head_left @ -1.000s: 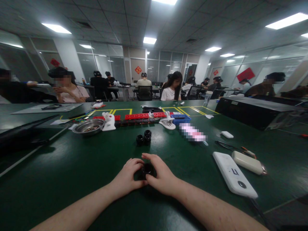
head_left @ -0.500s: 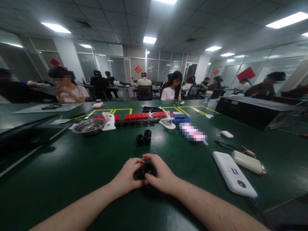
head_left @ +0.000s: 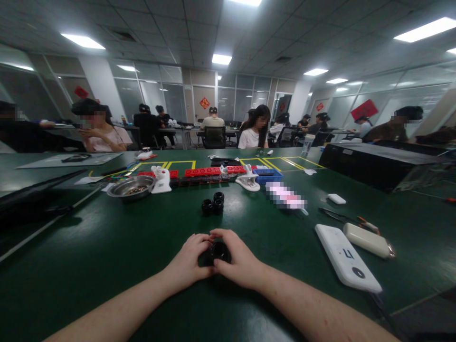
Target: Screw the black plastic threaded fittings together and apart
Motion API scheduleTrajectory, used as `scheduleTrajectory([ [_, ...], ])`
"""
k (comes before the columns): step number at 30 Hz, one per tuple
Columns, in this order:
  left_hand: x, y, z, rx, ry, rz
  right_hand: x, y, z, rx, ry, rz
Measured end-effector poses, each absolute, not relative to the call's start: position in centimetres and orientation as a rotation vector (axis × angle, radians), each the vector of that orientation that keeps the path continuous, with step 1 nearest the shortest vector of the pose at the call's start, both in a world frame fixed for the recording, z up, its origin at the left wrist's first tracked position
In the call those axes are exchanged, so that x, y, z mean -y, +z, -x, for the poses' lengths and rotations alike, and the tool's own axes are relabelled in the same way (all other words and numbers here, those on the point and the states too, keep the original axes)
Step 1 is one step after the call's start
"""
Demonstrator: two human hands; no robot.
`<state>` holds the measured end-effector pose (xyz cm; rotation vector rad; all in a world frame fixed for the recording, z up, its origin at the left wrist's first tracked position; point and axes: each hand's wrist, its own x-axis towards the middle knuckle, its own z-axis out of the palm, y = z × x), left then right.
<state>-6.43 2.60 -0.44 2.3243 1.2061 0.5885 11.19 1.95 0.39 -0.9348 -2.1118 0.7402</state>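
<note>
Here, the left hand (head_left: 190,259) and right hand (head_left: 238,260) clasp a black ring (head_left: 223,248), partly hiding it.

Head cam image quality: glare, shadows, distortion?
Head view throughout: ceiling lights blown out; sheen on green table beside black cluster; black part between left hand and right hand shadowed, little detail; wide-angle stretch toward the edges; pink-and-white item pixelated.

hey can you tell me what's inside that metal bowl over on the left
The metal bowl holds small, shiny, copper-coloured pieces, too small to identify. Whatever lies beneath them is covered, and the near rim may hide more.
</note>
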Motion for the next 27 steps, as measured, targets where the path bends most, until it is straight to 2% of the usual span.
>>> scheduleTrajectory([
  [4,-2.5,-0.21,6.35,-1.223,0.574,-2.31,-2.05,0.35,-11.1,2.018,0.686,1.039],
  [10,-2.57,-0.27,6.26,-1.217,0.579,-2.331,-1.96,0.36,-11.06,2.059,0.817,0.952],
  [20,-2.48,-0.25,6.33,-1.23,0.578,-2.314,-2.02,0.45,-10.95,2.028,0.704,1.074],
  [27,-2.76,-0.9,6.57,-1.217,0.597,-2.334,-1.66,0.9,-11.09,2.126,0.756,0.94],
])
